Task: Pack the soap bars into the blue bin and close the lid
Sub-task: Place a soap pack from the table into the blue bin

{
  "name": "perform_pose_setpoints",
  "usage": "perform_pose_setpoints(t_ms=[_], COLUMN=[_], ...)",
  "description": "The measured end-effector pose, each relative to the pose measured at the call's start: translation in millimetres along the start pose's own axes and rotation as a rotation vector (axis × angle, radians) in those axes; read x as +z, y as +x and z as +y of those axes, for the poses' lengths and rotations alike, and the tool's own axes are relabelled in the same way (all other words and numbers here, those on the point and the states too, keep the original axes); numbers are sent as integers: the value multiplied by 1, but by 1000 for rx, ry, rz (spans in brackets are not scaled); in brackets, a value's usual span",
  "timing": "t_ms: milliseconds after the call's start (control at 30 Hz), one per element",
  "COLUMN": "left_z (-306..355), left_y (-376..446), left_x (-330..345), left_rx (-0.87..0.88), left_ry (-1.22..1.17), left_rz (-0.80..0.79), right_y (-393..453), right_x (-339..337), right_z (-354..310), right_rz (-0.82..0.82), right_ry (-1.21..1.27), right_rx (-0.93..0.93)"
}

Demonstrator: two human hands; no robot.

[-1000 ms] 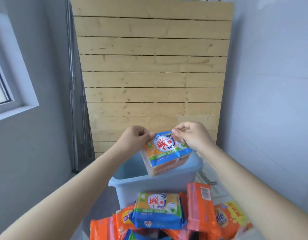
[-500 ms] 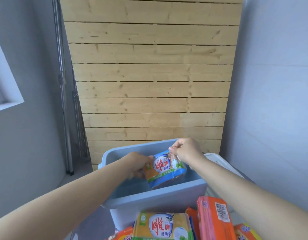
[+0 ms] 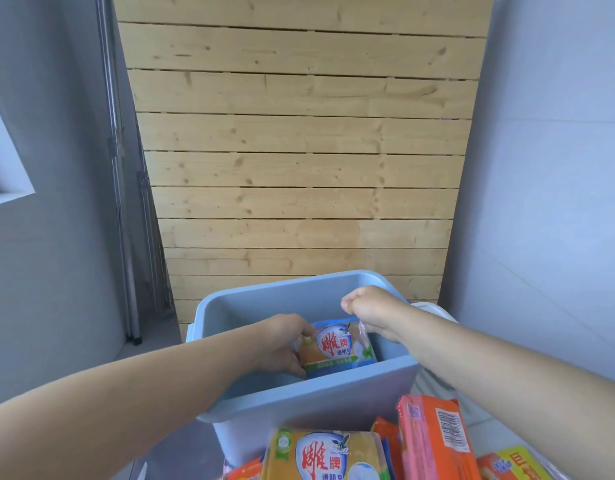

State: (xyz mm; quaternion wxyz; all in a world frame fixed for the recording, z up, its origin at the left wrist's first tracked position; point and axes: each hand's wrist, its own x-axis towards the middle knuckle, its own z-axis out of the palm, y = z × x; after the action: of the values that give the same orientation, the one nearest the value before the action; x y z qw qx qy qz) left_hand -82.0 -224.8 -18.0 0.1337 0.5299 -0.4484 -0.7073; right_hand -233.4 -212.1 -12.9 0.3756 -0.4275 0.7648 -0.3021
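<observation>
- Holding a wrapped soap bar [image 3: 337, 348] inside the open blue bin [image 3: 309, 407], below the rim, toward the near wall.
- Left hand [image 3: 285, 344] gripping the pack's left edge, fingers curled round it.
- Right hand [image 3: 372, 308] pinching the pack's top right corner, fingers closed (fingertips hidden behind the knuckles).
- Showing no other contents in the visible part of the bin; floor mostly hidden by the near wall and the forearms.
- Printed on the held pack: red Chinese characters "雕牌" on a white oval, blue and green bands, an orange bar under clear film.
- Lying in front of the bin: a pile of more packs, a matching yellow soap pack [image 3: 325, 455] with the same "雕牌" mark on top.
- Standing on edge beside it: an orange pack [image 3: 434, 441] with a barcode (digits too small to read).
- Peeking out behind the right forearm: a white lid [image 3: 432, 308], off the bin.
</observation>
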Motion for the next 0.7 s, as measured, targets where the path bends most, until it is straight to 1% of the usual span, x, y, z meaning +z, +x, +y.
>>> perform_pose_setpoints(t_ms=[67,200,267,400,500,600,700], left_z=[1,0,1,1,1,0,0], left_y=[0,8,9,6,6,7,7], left_x=[1,-6,-5,2,3,2,2], left_rx=[5,58,75,46,31,7,19], left_ry=[44,242,235,134,39,33,78], left_rz=[2,88,85,-2,-69,-152,-157], right_y=[-1,-12,-16,-12,-9,-10,-10], right_x=[-2,-7,-6,-2,-5,-9,-8], right_z=[1,4,5,6,6,5,6], right_rz=[24,57,29,-51,-44,-57,-83], right_ry=[-38,-220,-292,-240,-114,-34,-36], right_rx=[-5,-3,39,71,120,130,126])
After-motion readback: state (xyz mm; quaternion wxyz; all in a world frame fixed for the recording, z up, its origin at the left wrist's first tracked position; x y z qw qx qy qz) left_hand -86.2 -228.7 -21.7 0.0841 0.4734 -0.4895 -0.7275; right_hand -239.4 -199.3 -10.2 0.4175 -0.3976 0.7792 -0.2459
